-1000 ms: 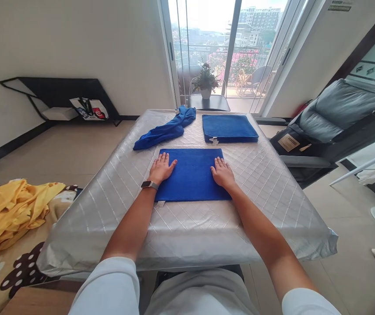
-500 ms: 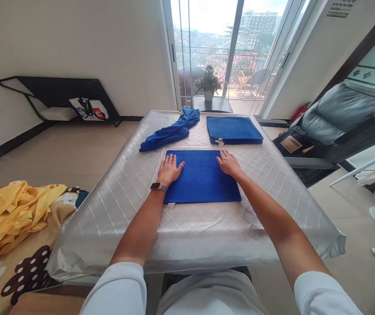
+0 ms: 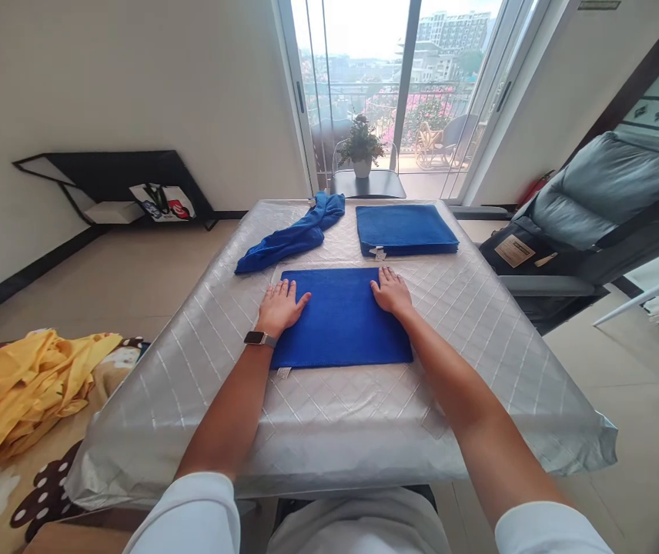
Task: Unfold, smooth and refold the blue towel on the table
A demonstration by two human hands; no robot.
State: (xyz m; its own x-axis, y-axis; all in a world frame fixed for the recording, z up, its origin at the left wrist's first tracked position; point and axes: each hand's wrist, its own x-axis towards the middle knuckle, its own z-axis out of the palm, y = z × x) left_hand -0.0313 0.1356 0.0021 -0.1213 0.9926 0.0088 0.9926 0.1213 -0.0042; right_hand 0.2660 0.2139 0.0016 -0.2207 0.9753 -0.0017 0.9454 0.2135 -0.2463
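A folded blue towel [image 3: 338, 327] lies flat in front of me, with a small white tag poking out at its near left corner. My left hand [image 3: 282, 308], a watch on its wrist, rests flat and open over the towel's left edge, thumb on the cloth. Over at the far right corner, my right hand [image 3: 392, 291] also lies open, fingers stretched across the edge. Beyond it is a neat stack of folded blue towels [image 3: 406, 225]. A crumpled blue towel [image 3: 295, 237] lies loosely twisted at the far left.
The table [image 3: 329, 431] wears a silvery quilted cover. Yellow cloth [image 3: 29, 392] is heaped to the left. A grey recliner [image 3: 589, 208] stands at the right, and a chair [image 3: 369, 185] bearing a potted plant [image 3: 361, 142] stands behind the table.
The whole view has shifted slightly, so the table contents appear a little further left and lower. Both hands remain spread on the folded towel at nearly the same spots.
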